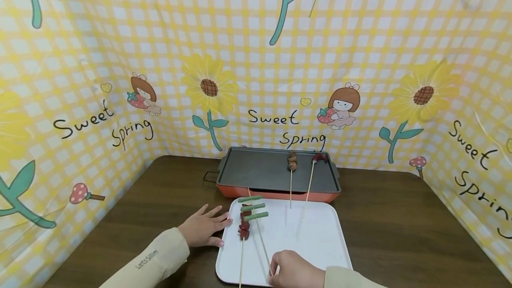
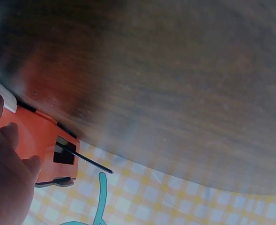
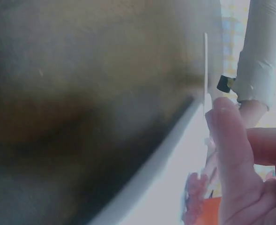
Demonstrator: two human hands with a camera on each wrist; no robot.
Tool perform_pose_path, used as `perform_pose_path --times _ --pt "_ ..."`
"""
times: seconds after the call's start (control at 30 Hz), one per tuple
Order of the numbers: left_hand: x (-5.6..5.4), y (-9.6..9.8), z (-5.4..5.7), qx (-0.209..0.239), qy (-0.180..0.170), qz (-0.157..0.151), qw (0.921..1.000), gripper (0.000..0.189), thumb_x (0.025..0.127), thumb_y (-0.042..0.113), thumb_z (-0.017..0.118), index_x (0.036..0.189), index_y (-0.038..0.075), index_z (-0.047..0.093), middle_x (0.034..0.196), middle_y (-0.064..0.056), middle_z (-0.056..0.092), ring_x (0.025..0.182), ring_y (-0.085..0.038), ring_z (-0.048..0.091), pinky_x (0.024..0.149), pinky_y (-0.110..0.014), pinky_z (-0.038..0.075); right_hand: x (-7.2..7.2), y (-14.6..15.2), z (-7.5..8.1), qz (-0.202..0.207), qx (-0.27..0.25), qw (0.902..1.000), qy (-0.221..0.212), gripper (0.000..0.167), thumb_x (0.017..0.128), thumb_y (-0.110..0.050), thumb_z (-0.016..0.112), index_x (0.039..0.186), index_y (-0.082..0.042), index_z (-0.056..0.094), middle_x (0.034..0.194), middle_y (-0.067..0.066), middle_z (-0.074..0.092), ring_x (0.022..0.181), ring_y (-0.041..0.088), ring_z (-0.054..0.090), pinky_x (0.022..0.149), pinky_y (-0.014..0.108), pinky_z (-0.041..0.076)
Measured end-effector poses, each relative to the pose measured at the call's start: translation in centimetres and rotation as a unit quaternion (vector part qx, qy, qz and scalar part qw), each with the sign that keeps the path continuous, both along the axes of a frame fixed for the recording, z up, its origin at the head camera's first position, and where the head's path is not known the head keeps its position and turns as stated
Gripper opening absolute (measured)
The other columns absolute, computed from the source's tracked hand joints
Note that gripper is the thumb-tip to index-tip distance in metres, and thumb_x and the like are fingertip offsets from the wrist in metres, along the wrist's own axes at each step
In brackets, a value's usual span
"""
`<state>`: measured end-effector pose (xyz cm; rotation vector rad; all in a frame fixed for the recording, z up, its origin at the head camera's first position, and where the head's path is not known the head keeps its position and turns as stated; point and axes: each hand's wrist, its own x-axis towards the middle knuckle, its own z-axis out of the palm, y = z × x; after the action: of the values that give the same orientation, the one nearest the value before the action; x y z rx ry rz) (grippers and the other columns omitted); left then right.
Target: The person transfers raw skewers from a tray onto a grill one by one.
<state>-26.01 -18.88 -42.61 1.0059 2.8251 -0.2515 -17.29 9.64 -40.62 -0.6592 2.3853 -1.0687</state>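
Note:
In the head view my right hand [image 1: 297, 270] pinches the lower end of a skewer with several green stick-shaped pieces [image 1: 256, 207] threaded across it. The skewer slants up and left over a white tray [image 1: 304, 239], its tip reaching toward the grill. Beside it on the tray's left side lies a skewer of dark red meat [image 1: 244, 229], overlapped by the green pieces. My left hand [image 1: 204, 226] rests with spread fingers at the tray's left rim. In the right wrist view, thumb and finger [image 3: 231, 136] meet near the tray's edge.
Behind the tray stands an orange electric grill [image 1: 260, 170] with a dark flat plate. A brown meat skewer [image 1: 292, 162] and a skewer with a curled red piece [image 1: 319, 158] lie on it, their sticks reaching over the tray. A checked cloth [image 1: 248, 79] hangs around the wooden table [image 1: 160, 190].

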Motion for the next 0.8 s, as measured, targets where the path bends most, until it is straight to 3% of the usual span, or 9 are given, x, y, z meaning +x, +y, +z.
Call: perform_pose_path --times 0.27,0.53,0.8 --pt "0.1 0.1 0.1 0.006 -0.016 0.004 0.9999 0.067 0.088 0.056 0.054 0.142 0.017 0.049 0.146 -0.004 0.045 0.139 -0.032 0.031 0.108 -0.057 0.022 -0.4 -0.1 1.6 -0.019 -0.028 0.9992 -0.020 0.021 0.084 0.003 0.064 0.071 -0.009 0.053 0.046 0.000 0.055 0.038 0.002 0.048 0.037 0.019 0.042" --pt "0.1 -0.1 -0.2 0.015 -0.021 0.002 0.9997 0.067 0.088 0.055 0.054 0.142 0.017 0.049 0.146 -0.004 0.045 0.139 -0.032 0.031 0.108 -0.057 0.022 -2.2 -0.9 3.8 -0.051 -0.040 0.9968 -0.047 0.019 0.086 0.003 0.062 0.073 -0.006 0.052 0.048 0.004 0.058 0.038 0.006 0.051 0.040 0.026 0.048" --pt "-0.1 -0.2 -0.2 0.022 -0.025 0.000 0.9994 0.066 0.088 0.054 0.055 0.142 0.016 0.049 0.146 -0.005 0.045 0.139 -0.033 0.031 0.108 -0.058 0.022 -4.7 -1.4 5.8 -0.084 -0.035 0.9958 -0.014 0.017 0.089 0.001 0.062 0.075 -0.003 0.052 0.052 0.007 0.060 0.041 0.010 0.056 0.044 0.031 0.052"
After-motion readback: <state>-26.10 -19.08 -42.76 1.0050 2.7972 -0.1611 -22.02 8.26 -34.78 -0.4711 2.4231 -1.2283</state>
